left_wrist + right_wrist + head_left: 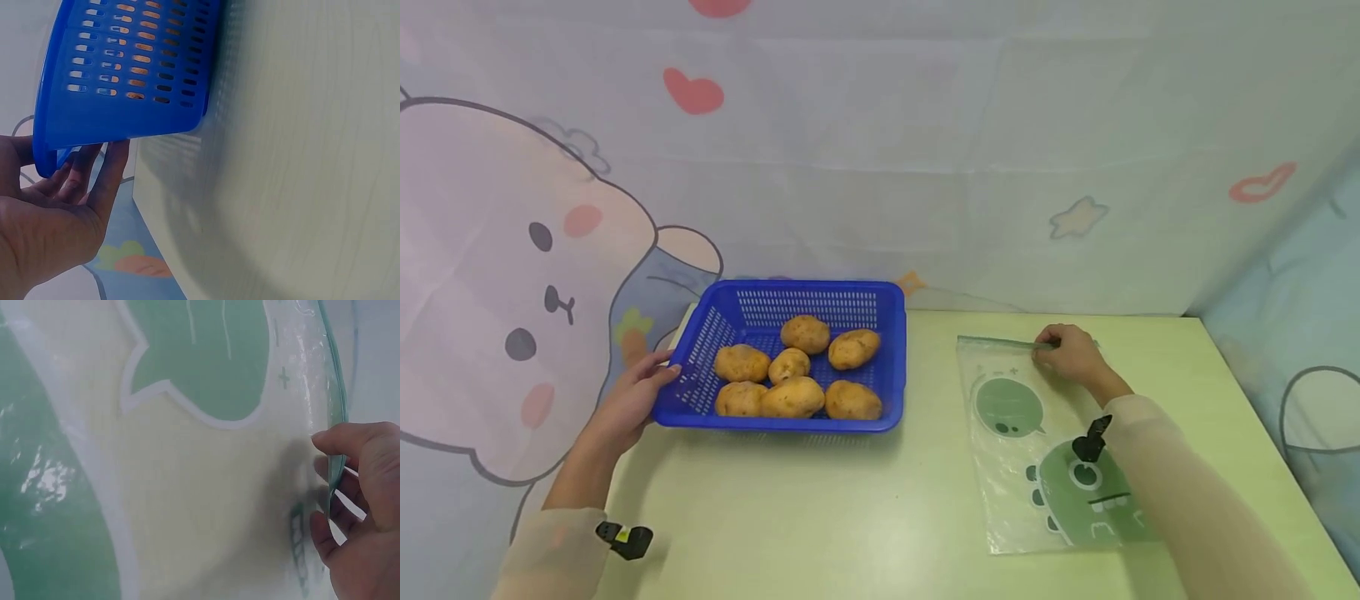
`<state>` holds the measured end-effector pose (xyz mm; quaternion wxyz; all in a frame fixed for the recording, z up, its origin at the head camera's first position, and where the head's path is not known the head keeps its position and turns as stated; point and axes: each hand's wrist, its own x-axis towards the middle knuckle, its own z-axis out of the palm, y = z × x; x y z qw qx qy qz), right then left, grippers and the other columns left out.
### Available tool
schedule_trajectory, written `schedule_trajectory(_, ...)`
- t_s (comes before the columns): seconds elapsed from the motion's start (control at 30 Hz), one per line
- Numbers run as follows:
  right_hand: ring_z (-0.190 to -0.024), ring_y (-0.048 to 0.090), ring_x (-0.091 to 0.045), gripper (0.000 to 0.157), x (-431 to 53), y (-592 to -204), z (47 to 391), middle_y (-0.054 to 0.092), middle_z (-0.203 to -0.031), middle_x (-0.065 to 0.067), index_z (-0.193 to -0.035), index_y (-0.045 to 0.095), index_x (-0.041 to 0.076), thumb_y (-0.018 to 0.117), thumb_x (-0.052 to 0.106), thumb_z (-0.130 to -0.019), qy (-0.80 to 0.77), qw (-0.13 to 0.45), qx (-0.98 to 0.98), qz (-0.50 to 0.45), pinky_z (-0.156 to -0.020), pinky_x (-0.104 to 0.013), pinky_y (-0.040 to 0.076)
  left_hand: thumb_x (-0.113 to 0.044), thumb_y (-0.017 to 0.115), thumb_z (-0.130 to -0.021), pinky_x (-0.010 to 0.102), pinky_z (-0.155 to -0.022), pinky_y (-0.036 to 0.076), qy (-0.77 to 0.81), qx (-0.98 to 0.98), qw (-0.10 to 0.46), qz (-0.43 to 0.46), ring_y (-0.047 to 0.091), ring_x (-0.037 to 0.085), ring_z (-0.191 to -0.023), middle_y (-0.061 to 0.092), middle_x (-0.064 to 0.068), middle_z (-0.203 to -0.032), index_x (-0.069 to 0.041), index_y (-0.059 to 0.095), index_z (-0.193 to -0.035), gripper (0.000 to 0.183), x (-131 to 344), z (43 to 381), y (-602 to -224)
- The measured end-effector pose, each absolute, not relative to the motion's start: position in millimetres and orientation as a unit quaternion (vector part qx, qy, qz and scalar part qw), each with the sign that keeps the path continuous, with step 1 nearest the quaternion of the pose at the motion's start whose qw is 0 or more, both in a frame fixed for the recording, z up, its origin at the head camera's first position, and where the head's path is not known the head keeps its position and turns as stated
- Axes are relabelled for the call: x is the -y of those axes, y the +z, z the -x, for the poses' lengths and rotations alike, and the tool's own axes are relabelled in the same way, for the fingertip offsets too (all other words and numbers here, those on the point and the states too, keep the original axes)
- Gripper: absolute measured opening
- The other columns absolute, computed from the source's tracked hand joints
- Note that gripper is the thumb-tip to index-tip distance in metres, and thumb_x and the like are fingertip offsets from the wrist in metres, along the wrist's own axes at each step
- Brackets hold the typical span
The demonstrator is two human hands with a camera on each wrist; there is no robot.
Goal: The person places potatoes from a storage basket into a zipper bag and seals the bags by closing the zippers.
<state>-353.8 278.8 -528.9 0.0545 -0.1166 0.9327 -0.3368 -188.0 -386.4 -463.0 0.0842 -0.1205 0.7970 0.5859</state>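
My left hand [631, 398] grips the left end of a blue plastic basket [778, 423], with the thumb over the rim and the fingers on the outer side. In the left wrist view the basket's slotted wall [125, 119] stands close over the tabletop. Several brown potatoes [793, 397] lie inside it. On the right, my right hand [1071, 357] pinches the top edge of a clear zip bag [1000, 492] printed with a green cartoon dinosaur. Its green zip strip [337, 381] runs between thumb and fingers in the right wrist view. The bag lies flat, partly hidden under my right forearm.
The pale wood-grain table [820, 517] carries both things, its right edge slanting off toward the corner. A printed cloth [880, 167] with hearts and a cartoon animal hangs behind and to the left. A small black device [625, 540] sits on each sleeve.
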Motion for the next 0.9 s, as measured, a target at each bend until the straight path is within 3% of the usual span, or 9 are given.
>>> schedule_trajectory(0.57,-0.099,0.063,-0.033,0.006,-235,-457,339,0.070,-0.102,-0.010,-0.100,0.073,0.005,0.070,0.002,-0.095,-0.319,-0.018,-0.903,0.287,-0.085,-0.052,0.056,-0.032,0.040,-0.116,0.030,-0.079,0.062,0.587,-0.796,0.083,0.123,0.068,0.010,-0.095,0.041,0.026,-0.148,0.000,0.012,-0.168,0.067,386,188,-466)
schedule_trajectory(0.73,-0.096,0.059,-0.027,0.010,-207,-434,333,0.069,-0.098,-0.003,-0.096,0.073,0.010,0.073,0.001,-0.092,-0.307,-0.059,-0.885,0.344,-0.083,-0.045,0.051,-0.032,0.041,-0.116,0.030,-0.078,0.061,0.592,-0.792,0.080,0.125,0.068,0.009,-0.095,0.043,0.025,-0.146,0.000,0.012,-0.168,0.068,385,188,-465)
schedule_trajectory(0.9,-0.097,0.058,-0.030,0.014,-181,-416,331,0.067,-0.096,-0.001,-0.092,0.069,0.013,0.072,0.000,-0.092,-0.289,-0.079,-0.871,0.390,-0.084,-0.046,0.048,-0.034,0.041,-0.116,0.031,-0.078,0.062,0.592,-0.792,0.077,0.126,0.069,0.011,-0.095,0.041,0.027,-0.149,0.000,0.013,-0.168,0.068,383,186,-463)
